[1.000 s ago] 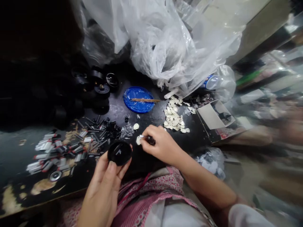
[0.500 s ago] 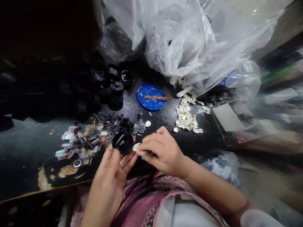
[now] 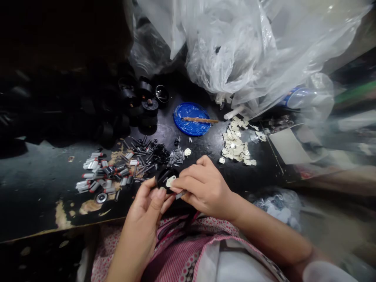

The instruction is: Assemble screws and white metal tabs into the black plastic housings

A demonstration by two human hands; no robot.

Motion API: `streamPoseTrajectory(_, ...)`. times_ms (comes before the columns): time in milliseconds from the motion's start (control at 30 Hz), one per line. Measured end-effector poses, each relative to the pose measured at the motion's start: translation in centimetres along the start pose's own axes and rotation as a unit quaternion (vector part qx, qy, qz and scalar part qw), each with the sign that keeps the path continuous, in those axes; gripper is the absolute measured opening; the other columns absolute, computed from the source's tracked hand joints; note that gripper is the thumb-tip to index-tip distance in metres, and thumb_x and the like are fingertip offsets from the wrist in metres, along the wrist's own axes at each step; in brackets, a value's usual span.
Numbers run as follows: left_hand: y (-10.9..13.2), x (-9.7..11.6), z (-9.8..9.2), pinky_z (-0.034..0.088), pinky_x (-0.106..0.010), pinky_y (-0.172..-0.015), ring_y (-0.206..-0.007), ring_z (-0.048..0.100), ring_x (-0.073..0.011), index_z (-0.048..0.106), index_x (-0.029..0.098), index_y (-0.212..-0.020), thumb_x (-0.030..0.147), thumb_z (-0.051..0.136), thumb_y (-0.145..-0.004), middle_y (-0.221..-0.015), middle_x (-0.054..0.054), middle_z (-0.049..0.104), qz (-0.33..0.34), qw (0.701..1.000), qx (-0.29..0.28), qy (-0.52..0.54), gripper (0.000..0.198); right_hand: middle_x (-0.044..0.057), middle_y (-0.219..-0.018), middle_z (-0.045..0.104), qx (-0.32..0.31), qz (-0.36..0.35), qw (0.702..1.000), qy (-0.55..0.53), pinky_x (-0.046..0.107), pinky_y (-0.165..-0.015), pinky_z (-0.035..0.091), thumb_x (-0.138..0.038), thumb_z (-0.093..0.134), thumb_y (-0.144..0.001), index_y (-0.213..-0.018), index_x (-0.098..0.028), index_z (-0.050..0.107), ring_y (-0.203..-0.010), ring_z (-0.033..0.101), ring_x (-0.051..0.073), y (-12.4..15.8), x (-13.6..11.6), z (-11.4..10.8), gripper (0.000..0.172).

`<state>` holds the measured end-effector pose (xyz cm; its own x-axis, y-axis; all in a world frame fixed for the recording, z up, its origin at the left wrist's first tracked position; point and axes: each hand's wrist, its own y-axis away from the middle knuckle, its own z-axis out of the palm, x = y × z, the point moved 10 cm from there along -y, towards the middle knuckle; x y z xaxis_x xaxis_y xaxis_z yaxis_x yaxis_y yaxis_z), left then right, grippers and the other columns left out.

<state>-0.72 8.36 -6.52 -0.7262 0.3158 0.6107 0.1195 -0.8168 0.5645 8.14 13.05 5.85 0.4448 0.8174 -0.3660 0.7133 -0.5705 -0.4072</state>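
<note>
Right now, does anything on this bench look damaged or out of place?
Yes. The black tabletop looks worn at front left, where tan patches show through. One pale plate lies by the small grey pieces, apart from the pale pile.

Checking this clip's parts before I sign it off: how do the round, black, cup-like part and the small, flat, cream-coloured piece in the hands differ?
Colour: the black cup-like part is dark, the cream piece pale.
Size: the cup-like part is larger, the cream piece smaller.
Hold: the left hand holds the cup-like part, the right hand the cream piece.
Shared: both are held, overlapping in this view.
</note>
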Motion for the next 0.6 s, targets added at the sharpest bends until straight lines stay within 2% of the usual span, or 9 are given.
streamPoseTrajectory(100, 0.1, 0.0, 0.3, 0.057, -0.025, -0.078, -0.077, 0.069, -0.0111, 0.069, 0.027, -0.086, 0.029, 0.084, -0.065, -0.086, 0.005, 0.075, 0.005, 1.000, -0.001, -0.008, 0.026, 0.002, -0.077, 0.069, 0.002, 0.000, 1.000, 0.002, 0.033, -0.068, 0.028, -0.016, 0.052, -0.091, -0.087, -0.015, 0.066, -0.064, 0.057, 0.011, 0.2, -0.2, -0.2, 0.014)
streamPoseTrajectory(233, 0.0, -0.2, 0.6, 0.053, -0.014, -0.066, -0.068, 0.066, -0.0069, 0.067, 0.025, -0.080, 0.027, 0.084, -0.066, -0.077, 0.007, 0.072, 0.013, 1.000, 0.011, -0.016, 0.022, 0.000, -0.068, 0.065, 0.009, 0.028, 1.000, 0.003, 0.033, -0.067, 0.026, -0.018, 0.054, -0.091, -0.084, -0.015, 0.068, -0.059, 0.053, 0.011, 0.5, -0.5, -0.2, 0.016)
streamPoseTrajectory(333, -0.1, -0.3, 0.4, 0.050, -0.011, -0.060, -0.063, 0.062, -0.0055, 0.066, 0.025, -0.080, 0.030, 0.083, -0.066, -0.073, 0.007, 0.070, 0.018, 0.999, 0.028, -0.030, 0.023, -0.002, -0.063, 0.062, 0.013, 0.065, 0.998, -0.019, 0.032, -0.067, 0.026, -0.021, 0.056, -0.092, -0.080, -0.016, 0.068, -0.057, 0.050, 0.010, 0.8, -0.3, 0.2, 0.017)
streamPoseTrajectory(500, 0.3, 0.3, -0.5, 0.050, -0.013, -0.056, -0.062, 0.061, -0.0074, 0.065, 0.027, -0.083, 0.033, 0.081, -0.067, -0.076, 0.006, 0.069, 0.022, 0.997, 0.036, -0.070, 0.024, -0.003, -0.066, 0.063, -0.006, 0.110, 0.991, -0.076, 0.031, -0.069, 0.027, -0.021, 0.057, -0.091, -0.082, -0.016, 0.068, -0.060, 0.052, 0.010, 0.9, 0.1, 0.7, 0.015)
streamPoseTrajectory(600, 0.1, 0.7, -0.3, 0.053, -0.022, -0.055, -0.066, 0.063, -0.0127, 0.066, 0.026, -0.092, 0.037, 0.074, -0.076, -0.084, 0.001, 0.069, 0.038, 0.992, -0.013, -0.123, 0.022, -0.002, -0.071, 0.065, -0.042, 0.111, 0.977, -0.179, 0.027, -0.072, 0.035, -0.023, 0.060, -0.090, -0.089, -0.017, 0.069, -0.066, 0.057, 0.009, 0.7, -0.1, 0.2, 0.010)
